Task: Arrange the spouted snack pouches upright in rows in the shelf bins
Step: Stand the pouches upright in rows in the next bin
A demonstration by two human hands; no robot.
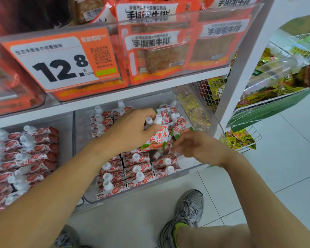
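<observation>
My left hand (131, 129) is shut on a bunch of red-and-white spouted pouches (156, 138), gripping them near their white caps above the clear middle bin (168, 189). My right hand (200, 146) reaches in beside them, its fingers pinched at the lower edge of a pouch at the bin's right side. Below the hands, several pouches (138, 169) stand upright in rows with caps up. More upright pouches (104, 120) fill the bin's back left. Loose pouches (168, 110) lean at the back right.
A second clear bin on the left holds similar pouches (25, 158) lying in rows. The shelf above carries orange snack packs (154, 51) and a price sign (61, 61). Wire baskets (243, 140) of yellow packets stand to the right. My shoe (188, 210) rests on the tiled floor.
</observation>
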